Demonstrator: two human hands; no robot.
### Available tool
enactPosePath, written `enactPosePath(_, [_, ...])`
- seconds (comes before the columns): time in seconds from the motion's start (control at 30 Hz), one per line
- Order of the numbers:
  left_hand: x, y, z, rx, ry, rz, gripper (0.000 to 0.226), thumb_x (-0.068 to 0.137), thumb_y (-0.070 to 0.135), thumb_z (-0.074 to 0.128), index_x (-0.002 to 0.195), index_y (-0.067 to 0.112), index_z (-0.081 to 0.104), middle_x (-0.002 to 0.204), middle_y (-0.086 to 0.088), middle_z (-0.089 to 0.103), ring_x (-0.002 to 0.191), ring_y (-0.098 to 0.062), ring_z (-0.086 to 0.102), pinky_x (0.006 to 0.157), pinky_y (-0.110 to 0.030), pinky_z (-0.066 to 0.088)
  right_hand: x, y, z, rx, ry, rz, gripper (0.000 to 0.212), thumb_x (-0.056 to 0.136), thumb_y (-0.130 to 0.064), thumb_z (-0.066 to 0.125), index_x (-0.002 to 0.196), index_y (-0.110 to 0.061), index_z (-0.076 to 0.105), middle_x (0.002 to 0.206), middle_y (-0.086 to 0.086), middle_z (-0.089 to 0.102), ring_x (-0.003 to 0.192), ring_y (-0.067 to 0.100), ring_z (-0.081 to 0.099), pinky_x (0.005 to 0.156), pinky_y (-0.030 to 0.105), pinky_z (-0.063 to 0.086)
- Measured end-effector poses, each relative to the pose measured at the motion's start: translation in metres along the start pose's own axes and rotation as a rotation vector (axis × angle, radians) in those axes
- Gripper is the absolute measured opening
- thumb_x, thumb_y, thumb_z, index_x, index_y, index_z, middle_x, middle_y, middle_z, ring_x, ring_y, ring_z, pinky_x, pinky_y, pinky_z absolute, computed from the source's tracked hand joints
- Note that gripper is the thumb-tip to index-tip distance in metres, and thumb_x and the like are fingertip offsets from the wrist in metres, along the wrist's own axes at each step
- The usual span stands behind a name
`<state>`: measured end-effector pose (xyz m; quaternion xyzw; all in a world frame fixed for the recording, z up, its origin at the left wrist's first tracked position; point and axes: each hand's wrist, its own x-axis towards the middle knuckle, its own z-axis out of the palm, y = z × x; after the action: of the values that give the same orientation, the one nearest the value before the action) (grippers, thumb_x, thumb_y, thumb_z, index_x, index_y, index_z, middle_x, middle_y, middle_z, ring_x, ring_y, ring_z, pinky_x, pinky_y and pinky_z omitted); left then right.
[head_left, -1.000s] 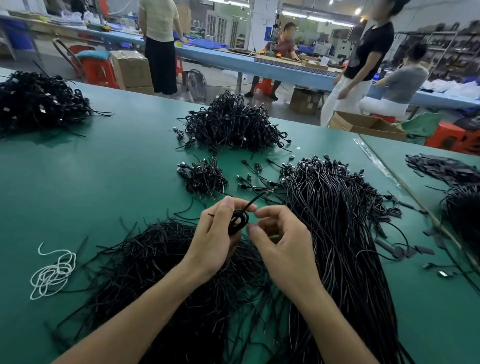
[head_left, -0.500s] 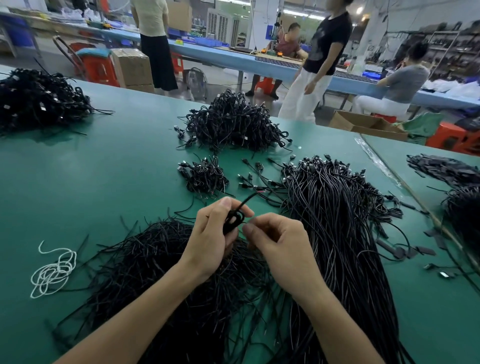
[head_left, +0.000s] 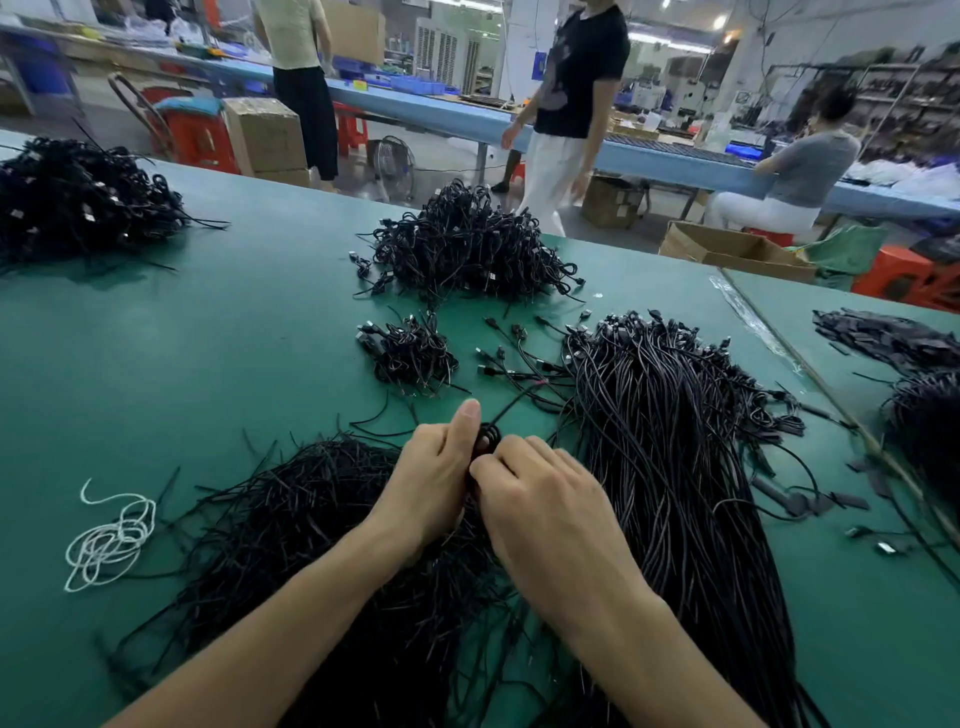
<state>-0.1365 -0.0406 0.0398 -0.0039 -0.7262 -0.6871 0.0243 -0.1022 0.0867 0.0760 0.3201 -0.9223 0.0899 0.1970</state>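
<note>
At a green work table (head_left: 182, 364), a person's left hand (head_left: 428, 475) and right hand (head_left: 543, 501) meet above a heap of black ties (head_left: 311, 519), both pinching a small coiled cable (head_left: 488, 434). Thumb and knuckles hide most of the coil. One tail runs out toward the long bundle of cables (head_left: 675, 467) at right. The right fingertips cannot be made out.

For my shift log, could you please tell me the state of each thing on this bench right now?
coiled cable: wound small, held between both hands
left hand: grips the coiled cable, thumb up
right hand: pinches it, fingers curled
long cables: uncoiled, lying in a bundle
small pile: coiled cables, heaped
white cord: loosely tangled, lying apart
</note>
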Motion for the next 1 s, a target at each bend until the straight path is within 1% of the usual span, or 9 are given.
enactPosePath(0.1, [-0.001,0.001,-0.005,-0.031,-0.195,-0.206,0.06,0.1,0.058,0.039,0.06,0.015,0.046,0.048,0.004,0.029,0.04,-0.012,0.02,0.041,-0.019,0.018,0.002,0.006,-0.009,-0.067,0.002,-0.088,0.025,0.065,-0.006,0.083,0.076,-0.017,0.063,0.076,-0.003,0.056,0.072,0.018,0.052,0.065,0.03,0.046])
enactPosePath(0.17, [-0.003,0.001,-0.01,-0.033,-0.325,-0.364,0.062,0.098,0.064,0.038,0.056,0.021,0.051,0.049,0.005,0.032,0.04,-0.01,0.022,0.04,-0.015,0.019,0.002,0.011,-0.012,-0.05,-0.012,-0.149,0.016,0.073,-0.009,0.079,0.08,-0.016,0.066,0.081,-0.002,0.057,0.077,0.018,0.052,0.069,0.03,0.048])
enactPosePath(0.3, [-0.006,-0.002,-0.015,-0.05,-0.436,-0.483,0.072,0.086,0.081,0.036,0.05,0.024,0.061,0.051,0.008,0.033,0.04,-0.007,0.022,0.04,-0.013,0.017,0.0,0.017,-0.011,0.273,-0.033,-0.042,0.004,0.089,-0.017,0.068,0.088,-0.015,0.071,0.09,-0.004,0.061,0.088,0.015,0.054,0.08,0.031,0.05])
enactPosePath(0.47, [-0.007,0.001,-0.024,-0.228,-0.677,-0.539,0.078,0.052,0.103,0.044,0.057,0.025,0.043,0.055,0.009,0.027,0.039,-0.004,0.018,0.033,-0.012,0.016,0.003,0.024,-0.006,0.457,-0.115,0.073,0.005,0.092,-0.02,0.066,0.093,-0.02,0.071,0.095,-0.009,0.058,0.092,0.009,0.054,0.084,0.033,0.048])
enactPosePath(0.53, [-0.009,0.002,-0.03,-0.169,-0.791,-0.497,0.064,0.059,0.087,0.065,0.067,0.023,0.056,0.06,0.009,0.03,0.042,0.0,0.02,0.033,-0.012,0.017,0.004,0.026,-0.009,0.499,-0.166,0.046,0.006,0.093,-0.022,0.064,0.094,-0.02,0.07,0.1,-0.012,0.058,0.094,0.007,0.055,0.085,0.033,0.049])
enactPosePath(0.57, [-0.011,0.003,-0.032,-0.111,-0.849,-0.45,0.049,0.065,0.065,0.074,0.078,0.02,0.059,0.063,0.008,0.031,0.044,0.0,0.022,0.034,-0.011,0.018,0.004,0.025,-0.011,0.501,-0.191,0.016,0.006,0.093,-0.023,0.064,0.093,-0.021,0.07,0.103,-0.013,0.059,0.095,0.006,0.056,0.086,0.032,0.049])
enactPosePath(0.67, [-0.013,0.006,-0.035,0.004,-0.938,-0.361,0.041,0.063,0.022,0.08,0.089,0.008,0.052,0.06,0.007,0.04,0.042,0.0,0.032,0.034,-0.011,0.025,0.004,0.021,-0.015,0.431,-0.231,-0.081,0.008,0.094,-0.023,0.063,0.092,-0.021,0.07,0.108,-0.013,0.062,0.095,0.008,0.06,0.086,0.033,0.051])
enactPosePath(0.8, [-0.014,0.007,-0.031,0.074,-0.955,-0.316,0.024,0.075,0.004,0.075,0.071,0.024,0.063,0.054,0.009,0.042,0.04,-0.001,0.033,0.034,-0.015,0.023,0.004,0.015,-0.017,0.229,-0.245,-0.187,0.012,0.095,-0.02,0.06,0.097,-0.016,0.07,0.101,-0.005,0.065,0.09,0.016,0.061,0.077,0.037,0.053])
enactPosePath(1.0, [-0.015,0.005,-0.024,0.18,-0.843,-0.366,0.012,0.076,0.007,0.074,0.077,0.014,0.063,0.063,0.001,0.045,0.047,-0.007,0.034,0.035,-0.018,0.023,-0.002,0.012,-0.016,0.153,-0.207,-0.245,0.013,0.074,-0.006,0.072,0.083,-0.012,0.066,0.08,-0.001,0.063,0.072,0.019,0.058,0.056,0.039,0.053])
